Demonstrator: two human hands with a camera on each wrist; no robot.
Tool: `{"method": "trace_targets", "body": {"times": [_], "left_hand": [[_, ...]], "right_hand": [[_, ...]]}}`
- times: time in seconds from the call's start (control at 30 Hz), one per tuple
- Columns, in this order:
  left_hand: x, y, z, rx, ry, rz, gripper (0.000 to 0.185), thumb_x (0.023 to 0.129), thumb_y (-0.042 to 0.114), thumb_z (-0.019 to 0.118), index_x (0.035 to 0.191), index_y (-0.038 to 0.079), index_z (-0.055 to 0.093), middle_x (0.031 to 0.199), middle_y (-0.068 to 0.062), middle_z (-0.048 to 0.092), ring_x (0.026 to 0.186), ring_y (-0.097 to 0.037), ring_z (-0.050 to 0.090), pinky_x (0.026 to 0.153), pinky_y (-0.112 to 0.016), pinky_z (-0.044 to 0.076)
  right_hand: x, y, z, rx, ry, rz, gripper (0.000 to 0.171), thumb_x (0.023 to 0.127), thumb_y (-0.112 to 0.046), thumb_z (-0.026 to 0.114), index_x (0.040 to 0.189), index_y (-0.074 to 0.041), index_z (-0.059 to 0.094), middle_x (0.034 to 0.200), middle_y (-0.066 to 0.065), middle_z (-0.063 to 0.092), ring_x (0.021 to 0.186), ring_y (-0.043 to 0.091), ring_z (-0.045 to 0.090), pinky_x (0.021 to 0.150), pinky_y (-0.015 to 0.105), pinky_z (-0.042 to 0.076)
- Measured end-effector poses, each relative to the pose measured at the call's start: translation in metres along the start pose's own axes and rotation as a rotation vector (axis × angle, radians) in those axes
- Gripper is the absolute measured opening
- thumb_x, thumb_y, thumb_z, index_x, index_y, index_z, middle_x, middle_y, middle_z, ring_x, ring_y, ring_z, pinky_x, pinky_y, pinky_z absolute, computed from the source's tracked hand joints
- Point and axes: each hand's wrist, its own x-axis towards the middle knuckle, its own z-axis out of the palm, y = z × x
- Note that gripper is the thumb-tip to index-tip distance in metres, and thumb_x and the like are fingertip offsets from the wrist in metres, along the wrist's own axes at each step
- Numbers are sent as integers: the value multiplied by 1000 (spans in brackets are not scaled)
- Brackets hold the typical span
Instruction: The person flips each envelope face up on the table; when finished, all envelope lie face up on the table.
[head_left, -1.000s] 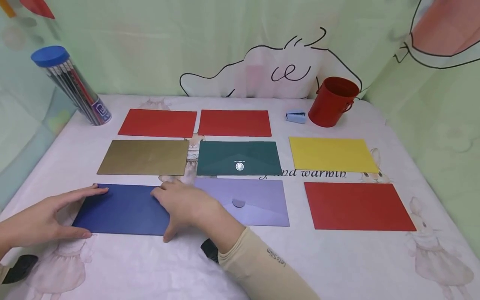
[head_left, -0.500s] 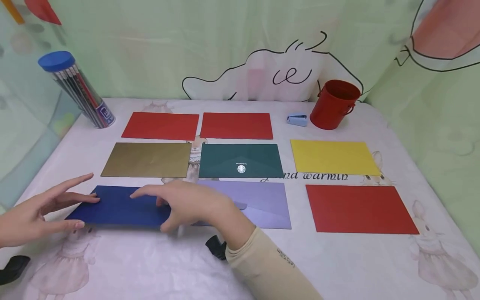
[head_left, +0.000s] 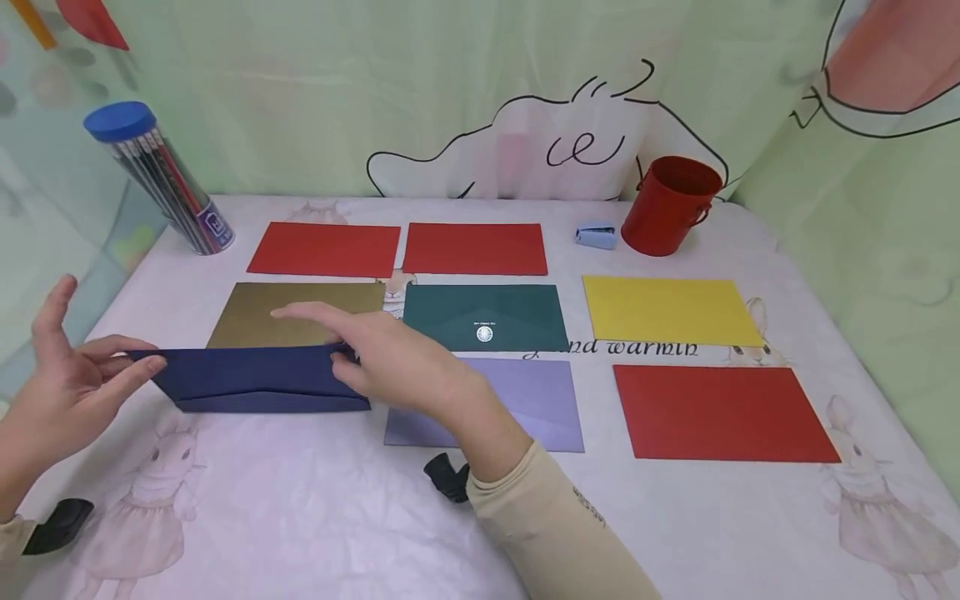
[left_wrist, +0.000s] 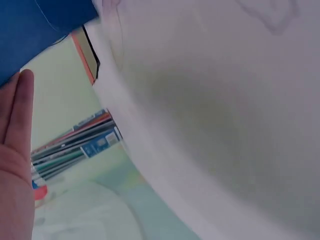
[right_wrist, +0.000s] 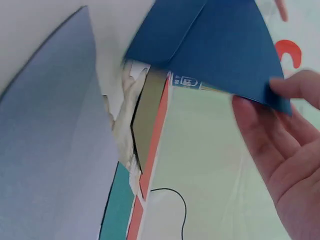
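I have the flat dark-blue paper envelope (head_left: 258, 379) pinched at both ends, left hand (head_left: 63, 387) and right hand (head_left: 390, 362), lifted above the desk's (head_left: 300, 517) near-left edge; next I'd judge a careful turn-over.

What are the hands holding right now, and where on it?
The dark blue paper envelope, lifted by its two short ends: the left hand pinches the left end, the right hand the right.

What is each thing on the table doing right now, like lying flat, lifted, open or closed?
Blue envelope: lifted, tilted, held at both ends.
Left hand: pinching its left end.
Right hand: pinching its right end.
Purple envelope: lying flat.
Green envelope: flat, flap closed.
Pencil tube: lid on, leaning.
Red cup: upright.
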Motion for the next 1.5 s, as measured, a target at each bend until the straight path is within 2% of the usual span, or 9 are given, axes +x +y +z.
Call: {"method": "trace_targets", "body": {"times": [0.07, 0.13, 0.27, 0.43, 0.67, 0.83, 1.07, 1.3, 1.5], "left_hand": [[2, 2, 3, 50, 21, -3, 105, 94, -6, 66, 157, 20, -13, 92, 26, 61, 72, 13, 61, 57, -6, 40], [4, 5, 5, 94, 27, 40, 105, 89, -10, 70, 157, 15, -7, 93, 29, 58, 80, 19, 59, 70, -2, 42], [6, 7, 9, 77, -6, 129, 110, 76, -20, 77, 156, 6, 5, 99, 27, 58, 78, 15, 59, 83, -3, 41], [2, 0, 16, 19, -98, 62, 111, 66, -23, 82, 156, 8, 24, 122, 23, 49, 85, 10, 61, 82, -3, 42], [-1, -7, 21, 106, -188, 30, 80, 70, -11, 86, 139, 3, 49, 122, -1, 52, 77, 0, 63, 74, -3, 44], [4, -5, 21, 188, -251, -3, 67, 73, -1, 89, 132, 4, 58, 122, -20, 53, 76, 0, 60, 68, -6, 46], [9, -2, 21, 258, -318, -35, 64, 74, 8, 90, 131, 2, 62, 116, -17, 56, 71, -8, 51, 58, -21, 45], [13, -2, 23, 276, -364, -64, 63, 74, 8, 90, 130, -1, 63, 114, -18, 53, 67, -7, 49, 53, -24, 43], [19, -1, 25, 310, -423, -97, 60, 74, 11, 90, 127, -2, 65, 115, -22, 52, 80, -23, 55, 61, -30, 47]], "right_hand": [[0, 2, 1, -7, 18, 15, 63, 96, 3, 51, 151, -25, 40, 64, -1, 40, 52, 12, 30, 55, 23, 31], [1, 4, 2, -12, 9, 38, 62, 95, 3, 52, 150, -25, 42, 66, -1, 41, 52, 12, 31, 55, 22, 31], [2, 8, 4, -44, -8, 62, 59, 92, 6, 56, 144, -21, 48, 90, -4, 60, 63, 11, 43, 60, 20, 37], [2, 12, 7, -111, -47, 117, 50, 87, 8, 63, 131, -16, 59, 124, -2, 59, 99, 10, 53, 71, 18, 44], [3, 16, 15, -196, -147, 309, 43, 87, -8, 77, 127, -20, 66, 129, 0, 51, 106, 13, 54, 83, 20, 47], [4, 19, 20, -208, -171, 367, 48, 86, -11, 78, 131, -21, 66, 139, 2, 47, 111, 14, 54, 87, 21, 48], [5, 23, 24, -238, -217, 378, 47, 87, -13, 77, 132, -22, 67, 136, 1, 49, 111, 12, 55, 90, 20, 46], [5, 25, 28, -275, -220, 370, 45, 88, -15, 77, 131, -22, 68, 132, 2, 51, 112, 12, 54, 92, 19, 45], [5, 24, 29, -298, -204, 387, 44, 86, -18, 79, 129, -23, 70, 129, 2, 52, 114, 14, 52, 93, 20, 45]]}}
